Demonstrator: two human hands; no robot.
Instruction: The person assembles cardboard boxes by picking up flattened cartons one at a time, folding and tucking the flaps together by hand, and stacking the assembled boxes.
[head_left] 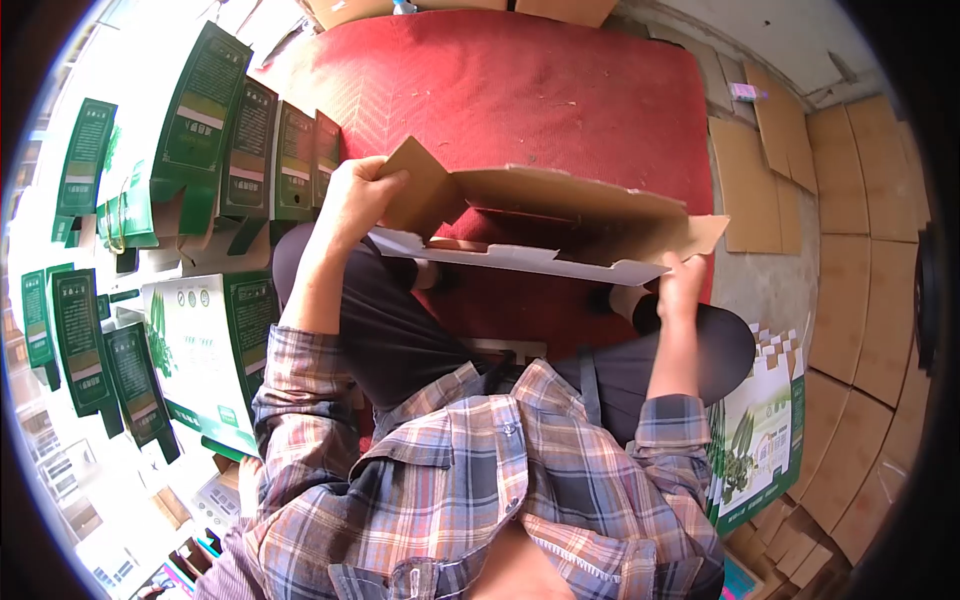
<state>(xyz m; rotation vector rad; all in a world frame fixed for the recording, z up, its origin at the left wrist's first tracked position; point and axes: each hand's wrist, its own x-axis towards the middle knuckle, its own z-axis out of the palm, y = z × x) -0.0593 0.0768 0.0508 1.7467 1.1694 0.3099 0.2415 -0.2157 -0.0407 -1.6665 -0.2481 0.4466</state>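
Observation:
An open cardboard box (pixel 570 200), brown inside with a white outer edge, is held above my lap, between my knees. My left hand (pixel 362 200) pinches the brown flap at its left end, thumb on top. At the right end my right hand (pixel 683 287) grips the lower corner beside another flap. Part of the box's inside lies in shadow. Through its opening some red carpet shows.
Green and white printed boxes (pixel 200 345) stand on the left, some upright. A stack of flat printed cartons (pixel 757 435) leans by my right knee. Red carpet (pixel 500 80) lies ahead; brown cartons (pixel 840 300) line the right side.

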